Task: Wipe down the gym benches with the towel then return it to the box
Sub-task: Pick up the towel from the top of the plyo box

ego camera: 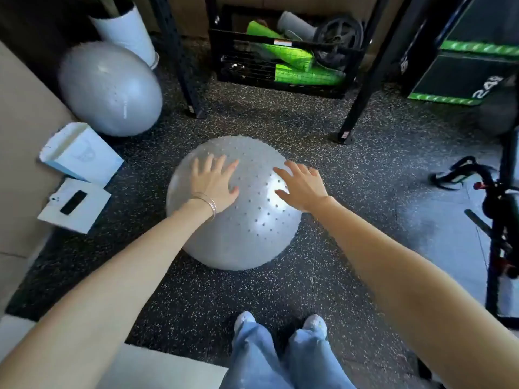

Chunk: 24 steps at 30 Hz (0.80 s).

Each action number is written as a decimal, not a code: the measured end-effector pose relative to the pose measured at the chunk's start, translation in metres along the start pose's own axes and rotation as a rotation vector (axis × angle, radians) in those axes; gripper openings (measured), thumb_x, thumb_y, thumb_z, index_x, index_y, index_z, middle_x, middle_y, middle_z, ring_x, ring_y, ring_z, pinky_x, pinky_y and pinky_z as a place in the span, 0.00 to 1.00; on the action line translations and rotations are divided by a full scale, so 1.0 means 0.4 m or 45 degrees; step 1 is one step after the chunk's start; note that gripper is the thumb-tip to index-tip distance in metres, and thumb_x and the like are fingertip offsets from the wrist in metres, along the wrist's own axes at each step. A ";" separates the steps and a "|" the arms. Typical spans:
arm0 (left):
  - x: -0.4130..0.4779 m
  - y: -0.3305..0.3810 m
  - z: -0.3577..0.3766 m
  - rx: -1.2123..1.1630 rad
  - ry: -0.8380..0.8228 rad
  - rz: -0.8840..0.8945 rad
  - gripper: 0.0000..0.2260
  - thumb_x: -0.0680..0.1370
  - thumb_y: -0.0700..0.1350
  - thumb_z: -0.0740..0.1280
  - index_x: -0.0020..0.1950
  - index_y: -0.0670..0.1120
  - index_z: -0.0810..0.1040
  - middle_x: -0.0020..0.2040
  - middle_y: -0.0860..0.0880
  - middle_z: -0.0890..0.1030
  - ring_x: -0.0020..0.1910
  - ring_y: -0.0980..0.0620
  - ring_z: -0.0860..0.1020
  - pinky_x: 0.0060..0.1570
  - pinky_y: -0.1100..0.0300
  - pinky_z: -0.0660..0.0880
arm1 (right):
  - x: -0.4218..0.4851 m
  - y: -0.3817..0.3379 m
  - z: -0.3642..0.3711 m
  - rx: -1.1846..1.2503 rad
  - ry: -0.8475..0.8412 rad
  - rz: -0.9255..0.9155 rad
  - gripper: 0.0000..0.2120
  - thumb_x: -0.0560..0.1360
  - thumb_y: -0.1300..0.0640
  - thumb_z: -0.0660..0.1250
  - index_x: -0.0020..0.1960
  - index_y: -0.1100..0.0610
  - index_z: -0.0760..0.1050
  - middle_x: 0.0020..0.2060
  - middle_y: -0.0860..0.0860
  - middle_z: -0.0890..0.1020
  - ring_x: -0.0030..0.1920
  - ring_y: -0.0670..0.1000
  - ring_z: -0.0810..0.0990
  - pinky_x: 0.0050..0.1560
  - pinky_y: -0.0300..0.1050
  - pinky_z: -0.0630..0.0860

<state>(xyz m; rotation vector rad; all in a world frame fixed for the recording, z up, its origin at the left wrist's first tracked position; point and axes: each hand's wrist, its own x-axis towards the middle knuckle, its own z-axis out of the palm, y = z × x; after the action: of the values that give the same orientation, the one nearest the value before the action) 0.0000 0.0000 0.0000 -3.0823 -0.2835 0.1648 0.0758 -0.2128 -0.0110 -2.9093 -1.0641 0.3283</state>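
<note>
Progress on the wiping cannot be judged: no towel and no bench shows, so where the towel lies is unknown. Both the left hand (216,183) and right hand (302,184) rest flat, fingers spread, empty, on a studded grey ball (241,234).

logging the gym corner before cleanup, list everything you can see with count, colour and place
studded ball: 1, grey, floor centre, under both hands
smooth ball: 1, grey, back left
bin: 1, white, behind smooth ball
boxes: 2, white, floor left
crate: 1, black, back centre, holds green mats
plyo box: 1, black and green, back right
rack posts: 2, black, either side of crate
bike: 1, black, right edge
left hand: flat on studded ball, bracelets at wrist
right hand: flat on studded ball
shoes: 2, pale, bottom
</note>
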 end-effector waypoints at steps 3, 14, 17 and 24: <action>0.050 0.173 0.004 0.033 -0.062 0.216 0.28 0.77 0.58 0.57 0.76 0.56 0.54 0.77 0.48 0.57 0.76 0.42 0.54 0.72 0.40 0.48 | -0.095 0.147 0.018 0.033 0.047 0.220 0.28 0.78 0.43 0.60 0.75 0.48 0.57 0.73 0.54 0.61 0.71 0.58 0.62 0.68 0.60 0.62; 0.139 0.816 -0.011 0.104 -0.021 0.757 0.28 0.77 0.59 0.55 0.76 0.58 0.53 0.77 0.49 0.59 0.75 0.43 0.56 0.73 0.42 0.52 | -0.511 0.637 0.055 0.100 0.103 0.723 0.29 0.77 0.43 0.60 0.75 0.47 0.56 0.72 0.53 0.63 0.70 0.57 0.64 0.68 0.58 0.63; 0.153 0.969 -0.020 0.102 -0.001 0.873 0.28 0.77 0.60 0.54 0.76 0.58 0.52 0.77 0.49 0.59 0.75 0.44 0.56 0.73 0.43 0.52 | -0.606 0.737 0.062 0.106 0.116 0.856 0.29 0.78 0.43 0.60 0.75 0.47 0.55 0.73 0.53 0.62 0.71 0.58 0.62 0.69 0.59 0.62; 0.204 1.216 -0.032 0.121 0.007 1.084 0.28 0.77 0.60 0.54 0.76 0.57 0.51 0.77 0.48 0.59 0.75 0.44 0.56 0.73 0.43 0.53 | -0.719 0.884 0.057 0.148 0.138 1.045 0.28 0.78 0.43 0.61 0.74 0.46 0.56 0.72 0.53 0.62 0.71 0.58 0.63 0.69 0.58 0.62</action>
<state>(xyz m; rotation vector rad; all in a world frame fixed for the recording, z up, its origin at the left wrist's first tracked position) 0.1686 -0.4632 -0.0205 -2.8782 1.0084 0.1796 0.0815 -0.6689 -0.0135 -3.0450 0.2039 0.2203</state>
